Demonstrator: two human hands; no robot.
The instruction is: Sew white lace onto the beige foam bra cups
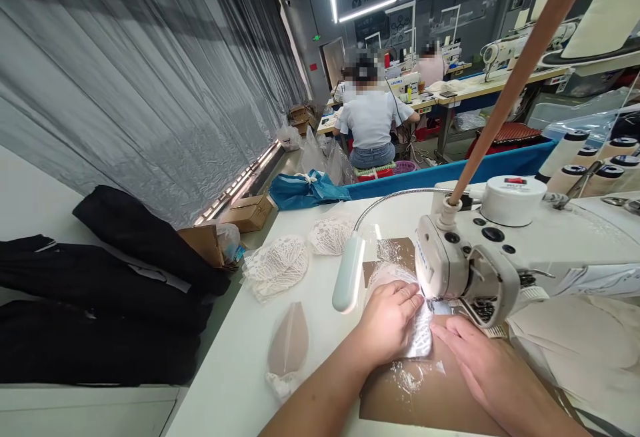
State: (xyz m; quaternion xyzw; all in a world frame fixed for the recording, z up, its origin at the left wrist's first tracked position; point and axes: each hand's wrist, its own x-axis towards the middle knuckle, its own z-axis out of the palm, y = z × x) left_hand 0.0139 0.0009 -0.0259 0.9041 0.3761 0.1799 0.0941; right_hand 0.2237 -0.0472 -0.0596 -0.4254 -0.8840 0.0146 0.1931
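Steadying lace (422, 340) at the sewing machine (443, 267)
The left hand (391, 321) is lying over it, the right hand (466, 352) is meeting its edge; I cannot tell whether either is gripping. Keeping it flat is probably helping most.

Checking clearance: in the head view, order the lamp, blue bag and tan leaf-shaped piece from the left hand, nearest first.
From the left hand:
1. Lamp, to its left.
2. Tan leaf-shaped piece, farther left on the table.
3. Blue bag, beyond the table's far edge.
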